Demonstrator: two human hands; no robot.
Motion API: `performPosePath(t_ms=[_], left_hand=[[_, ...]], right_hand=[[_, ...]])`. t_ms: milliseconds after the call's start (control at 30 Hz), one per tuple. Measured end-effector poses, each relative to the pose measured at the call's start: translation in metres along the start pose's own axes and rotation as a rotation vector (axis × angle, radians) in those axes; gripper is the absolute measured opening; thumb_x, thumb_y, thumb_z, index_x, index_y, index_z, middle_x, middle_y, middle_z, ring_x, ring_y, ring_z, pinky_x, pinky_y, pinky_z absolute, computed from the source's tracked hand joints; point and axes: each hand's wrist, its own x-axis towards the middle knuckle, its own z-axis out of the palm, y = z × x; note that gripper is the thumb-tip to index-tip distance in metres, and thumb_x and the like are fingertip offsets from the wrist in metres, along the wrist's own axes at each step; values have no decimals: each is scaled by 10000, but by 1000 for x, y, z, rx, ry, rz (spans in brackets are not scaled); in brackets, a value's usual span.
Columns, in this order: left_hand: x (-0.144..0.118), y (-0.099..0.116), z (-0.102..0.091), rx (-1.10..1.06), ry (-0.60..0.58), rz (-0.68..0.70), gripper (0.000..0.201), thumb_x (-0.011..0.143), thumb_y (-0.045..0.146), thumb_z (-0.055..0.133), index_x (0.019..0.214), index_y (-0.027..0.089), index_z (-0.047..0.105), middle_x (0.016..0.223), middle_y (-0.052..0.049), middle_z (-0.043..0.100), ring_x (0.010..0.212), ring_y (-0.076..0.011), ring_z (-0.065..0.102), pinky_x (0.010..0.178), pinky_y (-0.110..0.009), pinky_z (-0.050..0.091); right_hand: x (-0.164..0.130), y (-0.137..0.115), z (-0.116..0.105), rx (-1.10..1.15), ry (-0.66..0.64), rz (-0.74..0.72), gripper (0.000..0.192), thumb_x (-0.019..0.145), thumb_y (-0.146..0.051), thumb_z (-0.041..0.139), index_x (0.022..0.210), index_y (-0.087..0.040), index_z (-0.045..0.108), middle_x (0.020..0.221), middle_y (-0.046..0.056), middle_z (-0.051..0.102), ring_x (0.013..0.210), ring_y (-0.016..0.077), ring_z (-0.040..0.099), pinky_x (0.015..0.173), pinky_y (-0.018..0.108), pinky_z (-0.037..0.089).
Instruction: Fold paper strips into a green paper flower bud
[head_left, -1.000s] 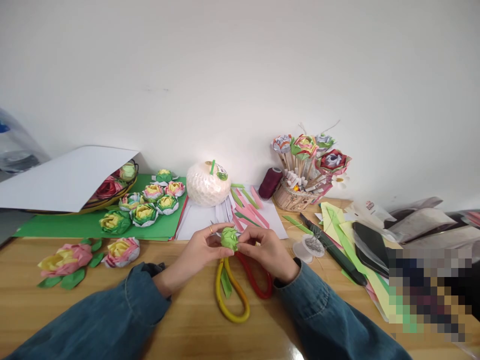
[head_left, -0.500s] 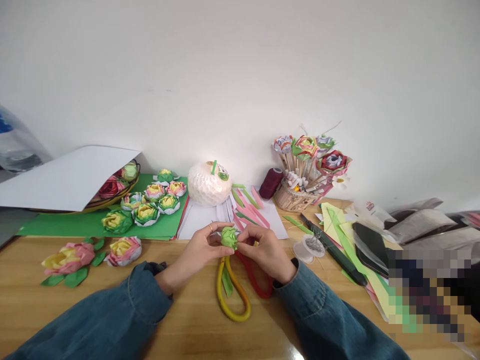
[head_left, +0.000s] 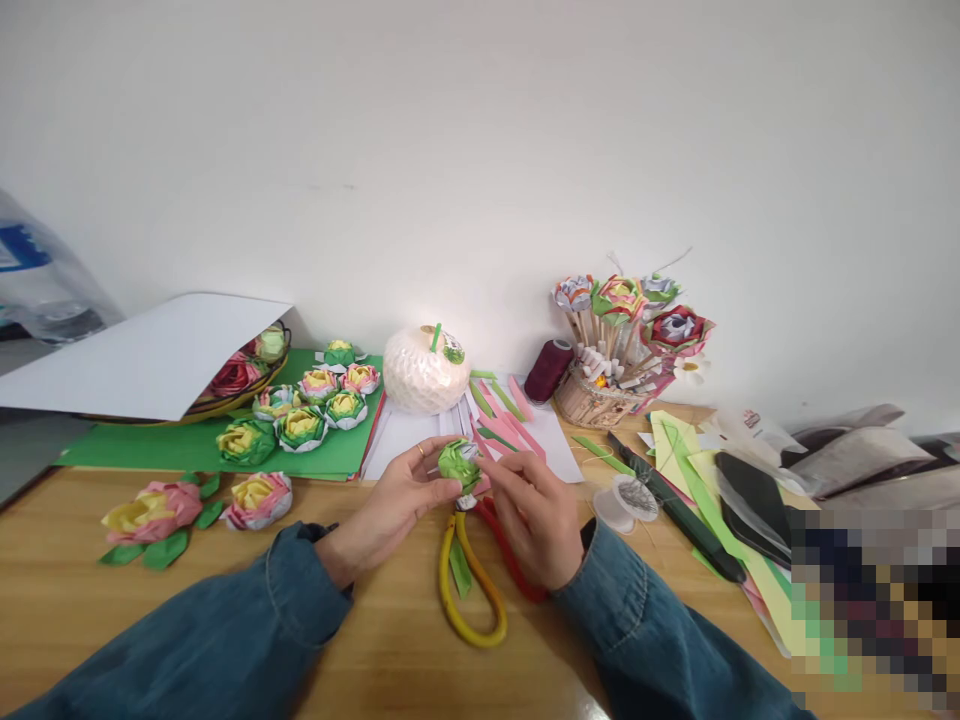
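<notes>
A small light-green folded paper flower (head_left: pixel 456 462) is held between the thumb and fingers of my left hand (head_left: pixel 409 490), which wears a ring. My right hand (head_left: pixel 538 510) has its thumb and forefinger pinched at the flower's right edge, where a whitish patch of paper shows. Below the flower lie scissors with one yellow handle loop (head_left: pixel 447 590) and one red; the blades are hidden, and my right hand covers part of the red loop. A green paper leaf (head_left: pixel 460 570) shows through the yellow loop.
Several paper flowers (head_left: pixel 301 428) sit on green card (head_left: pixel 150 450) at left, beside a covered basket. Behind my hands stand a white ball-shaped ornament (head_left: pixel 426 372) and a thread spool (head_left: pixel 549 370). At right are a flower-filled basket (head_left: pixel 596 405), a cutter (head_left: pixel 679 515) and a wire spool (head_left: pixel 624 500).
The green flower has turned in my fingers, so whitish paper now shows on its right side. My right hand has shifted from gripping beside it to pinching at its edge.
</notes>
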Motion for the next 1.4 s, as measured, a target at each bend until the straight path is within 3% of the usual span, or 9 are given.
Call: performPosePath(t_ms=[133,267,367,500,633,733,933,1133,1400], left_hand=[[0,0,0,-3,27,7,438,559,98,722,968,170,582,948,-30,617,898,-153,560,803,-271,433],[0,-2,-2,-18,20,6,433,570,94,721,973,175,585,944,-26,626,893,-151,565,800,-272,439],[1,-3,-4,-31,-18,-1,373,635,121,688,989,180,583,952,-28,631,880,-147,578,796,-276,452],[0,-1,-5,-61,-131,-34,342,735,175,608,1073,176,552,966,-61,638,862,-158,606,765,-277,475],[0,0,-4,-90,-145,-68,406,800,260,530,1197,211,463,987,-70,642,841,-159,623,771,-293,485],[0,-1,-3,-52,-151,-68,358,831,354,456,1134,176,522,987,-87,642,823,-172,621,743,-308,494],[0,-3,-3,-17,-155,-107,366,832,393,434,1099,172,551,922,-76,645,739,-144,617,650,-258,501],[-4,-2,-3,-19,-213,-117,467,831,447,395,1226,199,426,892,-71,636,649,-132,612,598,-256,494],[-2,-10,-3,181,-107,-84,557,744,554,449,1064,109,549,806,-85,636,625,-148,586,528,-247,469]], right_hand=[[-2,1,0,-180,-36,-122,334,806,-95,466,1077,-247,590,805,44,596,660,121,533,578,250,439],[-1,1,-1,-219,-20,-114,333,808,-97,463,1073,-250,592,804,43,600,667,125,531,584,257,439],[0,0,-1,-145,-11,-90,322,804,-92,468,1059,-245,593,805,46,588,687,132,537,598,266,451],[5,1,-3,64,60,95,290,801,-106,481,1047,-222,583,846,54,546,754,144,542,621,269,472],[8,4,-2,210,-8,153,246,797,-140,511,1018,-214,588,853,45,530,725,128,530,588,248,469],[7,4,1,236,-42,159,182,781,-160,546,951,-204,595,865,48,534,781,142,531,616,253,468],[7,0,4,265,-84,175,36,774,-167,560,739,-173,564,800,34,523,720,123,512,601,233,446],[9,1,5,324,-92,261,79,782,-194,563,712,-172,534,714,13,533,601,102,465,523,215,402],[7,-4,4,318,-110,299,91,784,-225,565,725,-175,516,671,-6,505,561,96,446,499,215,379]])
